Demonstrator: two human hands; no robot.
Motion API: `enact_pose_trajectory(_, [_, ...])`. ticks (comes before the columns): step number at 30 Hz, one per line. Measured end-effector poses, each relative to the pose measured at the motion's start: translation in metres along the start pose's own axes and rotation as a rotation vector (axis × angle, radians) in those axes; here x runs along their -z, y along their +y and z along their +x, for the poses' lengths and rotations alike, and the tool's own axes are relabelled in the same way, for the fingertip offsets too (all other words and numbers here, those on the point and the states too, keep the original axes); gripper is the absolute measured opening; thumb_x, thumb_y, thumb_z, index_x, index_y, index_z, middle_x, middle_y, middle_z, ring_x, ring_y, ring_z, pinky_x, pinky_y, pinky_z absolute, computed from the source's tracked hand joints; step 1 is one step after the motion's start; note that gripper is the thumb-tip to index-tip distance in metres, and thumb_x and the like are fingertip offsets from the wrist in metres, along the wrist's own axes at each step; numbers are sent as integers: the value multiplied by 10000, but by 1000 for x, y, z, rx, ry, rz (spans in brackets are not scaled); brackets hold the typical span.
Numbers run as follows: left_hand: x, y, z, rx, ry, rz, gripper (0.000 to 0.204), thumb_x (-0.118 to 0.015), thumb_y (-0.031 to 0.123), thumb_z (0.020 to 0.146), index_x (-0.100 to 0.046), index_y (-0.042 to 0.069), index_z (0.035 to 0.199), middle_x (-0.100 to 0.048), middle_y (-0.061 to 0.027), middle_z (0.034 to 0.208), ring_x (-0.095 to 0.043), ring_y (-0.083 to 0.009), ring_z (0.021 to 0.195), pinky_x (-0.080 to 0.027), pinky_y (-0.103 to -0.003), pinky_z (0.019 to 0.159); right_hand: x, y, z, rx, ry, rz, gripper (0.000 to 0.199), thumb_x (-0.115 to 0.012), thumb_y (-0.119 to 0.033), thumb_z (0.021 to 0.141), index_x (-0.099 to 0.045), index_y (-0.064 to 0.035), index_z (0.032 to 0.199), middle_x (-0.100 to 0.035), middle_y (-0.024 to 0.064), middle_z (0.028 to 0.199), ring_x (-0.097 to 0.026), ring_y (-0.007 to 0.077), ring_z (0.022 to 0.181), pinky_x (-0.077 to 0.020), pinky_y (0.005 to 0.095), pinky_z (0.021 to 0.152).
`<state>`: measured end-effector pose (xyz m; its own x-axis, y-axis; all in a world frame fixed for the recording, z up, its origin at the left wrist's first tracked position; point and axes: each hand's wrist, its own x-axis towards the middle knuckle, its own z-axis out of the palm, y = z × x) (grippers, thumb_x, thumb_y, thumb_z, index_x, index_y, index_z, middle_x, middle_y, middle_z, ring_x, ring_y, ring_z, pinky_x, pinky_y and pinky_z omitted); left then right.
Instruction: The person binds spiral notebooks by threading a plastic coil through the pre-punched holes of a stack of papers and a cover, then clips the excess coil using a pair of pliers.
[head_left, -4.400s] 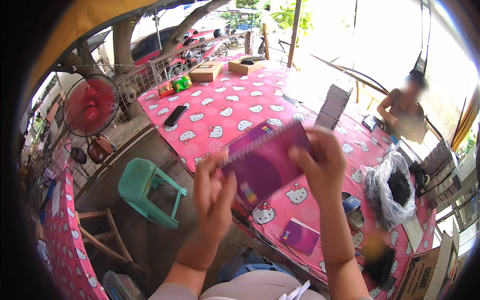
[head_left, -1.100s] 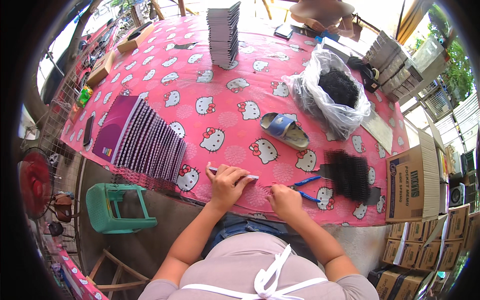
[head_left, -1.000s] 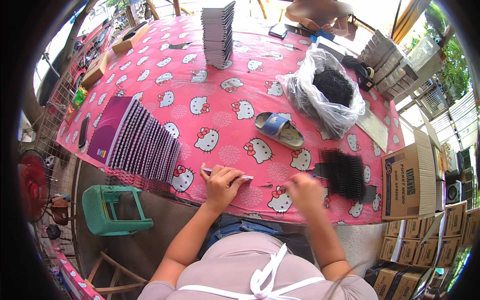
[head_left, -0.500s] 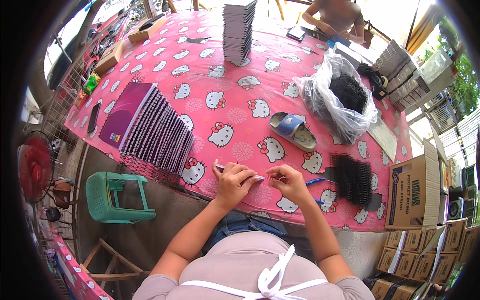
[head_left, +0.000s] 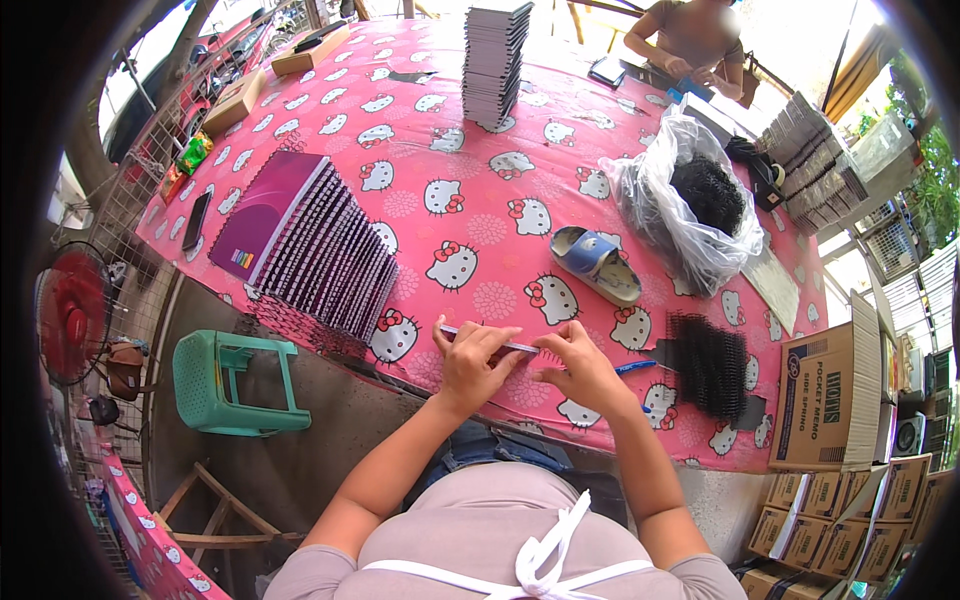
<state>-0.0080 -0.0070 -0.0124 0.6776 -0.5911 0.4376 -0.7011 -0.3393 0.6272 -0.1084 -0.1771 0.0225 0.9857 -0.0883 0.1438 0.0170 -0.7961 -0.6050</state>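
My left hand (head_left: 478,365) is closed around a small, thin notebook (head_left: 515,347), held edge-on above the near edge of the pink table. Only a strip of its edge shows between and beside the fingers. At the notebook's right end is my right hand (head_left: 580,370), index finger by the corner, thumb apart below it. No object shows between that thumb and finger. A blue pen-like tool (head_left: 635,367) lies just right of this hand. Beyond it sits a pile of black spiral coils (head_left: 710,365).
Purple spiral notebooks (head_left: 325,240) are stacked at left, with another tall stack (head_left: 495,65) at the back. A blue slipper (head_left: 595,264) lies near a plastic bag (head_left: 655,200) of black coils. A carton (head_left: 825,395) stands right, a green stool (head_left: 240,385) left. Another person (head_left: 690,50) works across the table.
My right thumb and index finger have spread apart at the notebook's end. My left hand keeps its hold. The whole view has shifted slightly.
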Motion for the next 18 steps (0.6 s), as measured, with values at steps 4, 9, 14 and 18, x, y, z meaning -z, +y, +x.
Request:
enact_pose_trajectory(4, [0,-1,1,-37,33,26,370,-768,147,675,-676,176,1032,-667,45,860,-580,-134,869,-161,-483,1042,-7,-10,-2,-127,130,206,328,-726,-130,789,-593,-48,1078,-585,119,858,-606,254,784,-490,346,672])
enact_pose_trajectory(9, [1,-2,1,-21,3,15,290,-764,138,675,-687,183,952,-667,50,861,-578,-133,858,-173,-485,1031,-14,-11,0,-182,67,36,312,-719,-212,792,-571,-73,1028,-585,136,916,-620,308,858,-494,411,682])
enact_pose_trajectory(14, [1,-3,1,-32,17,16,248,-764,140,674,-693,184,907,-669,50,854,-575,-128,842,-173,-474,1024,-20,-19,5,-158,149,19,268,-711,-221,794,-577,-75,975,-567,104,869,-606,312,876,-501,417,653])
enact_pose_trajectory(18, [1,-3,1,-23,13,9,192,-751,166,699,-686,183,879,-666,57,845,-574,-126,836,-170,-491,1025,-23,-26,9,-151,296,-24,147,-695,-160,788,-592,-72,848,-561,82,843,-597,295,847,-500,403,625])
